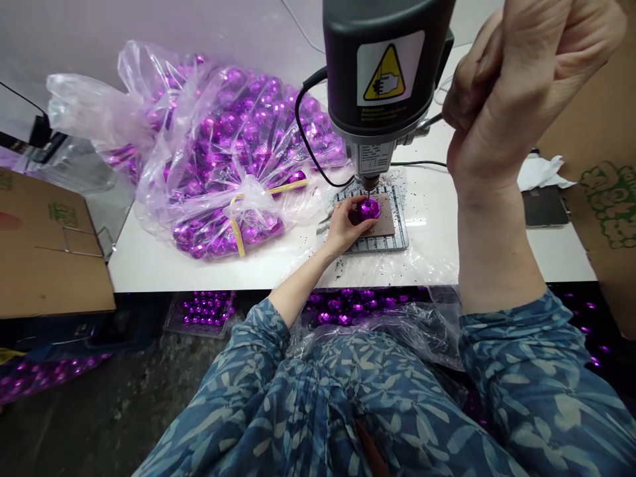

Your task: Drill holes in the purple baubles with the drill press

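Note:
A shiny purple faceted ball [370, 211] rests on a brown square board [385, 227] over the grey slotted base [403, 237] of a bench drill press [342, 109]. My left hand [342, 228] pinches this ball from its left side, thumb in front and fingers behind. The drill bit [368, 195] comes down right at the ball's top; whether it has entered cannot be made out. High on the right, my right hand [527, 93] is closed around the drill press lever [433, 121], whose end is hidden inside the fist.
A large clear plastic bag [238, 146] of purple balls fills the table's left side. Cardboard boxes [44, 252] stand at both sides. More purple balls [342, 308] lie in plastic below the table edge. Dark specks surround the base; a black cable [303, 126] loops beside the drill.

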{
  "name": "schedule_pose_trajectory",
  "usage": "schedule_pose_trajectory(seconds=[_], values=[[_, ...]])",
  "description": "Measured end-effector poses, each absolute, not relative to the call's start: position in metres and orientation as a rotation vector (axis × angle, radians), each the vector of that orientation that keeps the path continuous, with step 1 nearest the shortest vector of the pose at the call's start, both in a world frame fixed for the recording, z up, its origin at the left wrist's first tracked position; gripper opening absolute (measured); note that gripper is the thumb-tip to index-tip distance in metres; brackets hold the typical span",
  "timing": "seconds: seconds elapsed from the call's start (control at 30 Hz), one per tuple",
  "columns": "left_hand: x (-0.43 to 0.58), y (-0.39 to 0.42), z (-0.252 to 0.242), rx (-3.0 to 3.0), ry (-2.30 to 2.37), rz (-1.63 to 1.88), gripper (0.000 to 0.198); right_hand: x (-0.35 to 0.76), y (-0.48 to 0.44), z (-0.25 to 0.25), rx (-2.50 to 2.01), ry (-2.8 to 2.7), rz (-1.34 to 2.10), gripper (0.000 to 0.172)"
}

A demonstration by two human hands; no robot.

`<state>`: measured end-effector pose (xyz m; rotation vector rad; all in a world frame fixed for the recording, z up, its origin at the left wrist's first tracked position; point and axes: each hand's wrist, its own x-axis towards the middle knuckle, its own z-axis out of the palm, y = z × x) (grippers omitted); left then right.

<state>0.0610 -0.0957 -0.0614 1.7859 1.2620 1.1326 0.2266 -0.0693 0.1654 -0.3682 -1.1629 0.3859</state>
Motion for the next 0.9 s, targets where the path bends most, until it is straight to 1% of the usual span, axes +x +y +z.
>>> schedule_pose_trajectory(seconds=[0.2, 0.37, 0.47, 0.7, 0.83, 0.9], values=[[0.062, -0.093, -0.065, 1.837, 1.264, 1.144, 0.059, 0.226, -0.076, 0.153, -0.392, -1.14, 0.326, 0.074], [0.063, -0.094, -0.063, 1.849, 1.268, 1.127, 0.057, 0.224, -0.089, 0.132, -0.343, -1.099, 0.254, 0.08], [0.062, -0.095, -0.061, 1.848, 1.259, 1.11, 0.055, 0.223, -0.092, 0.122, -0.318, -1.083, 0.235, 0.081], [0.061, -0.096, -0.059, 1.821, 1.232, 1.097, 0.053, 0.228, -0.077, 0.091, -0.278, -1.032, 0.087, 0.075], [0.06, -0.097, -0.058, 1.81, 1.249, 1.093, 0.055, 0.237, -0.067, 0.067, -0.303, -1.058, 0.024, 0.064], [0.06, -0.096, -0.058, 1.804, 1.251, 1.096, 0.056, 0.24, -0.066, 0.06, -0.338, -1.078, 0.015, 0.063]])
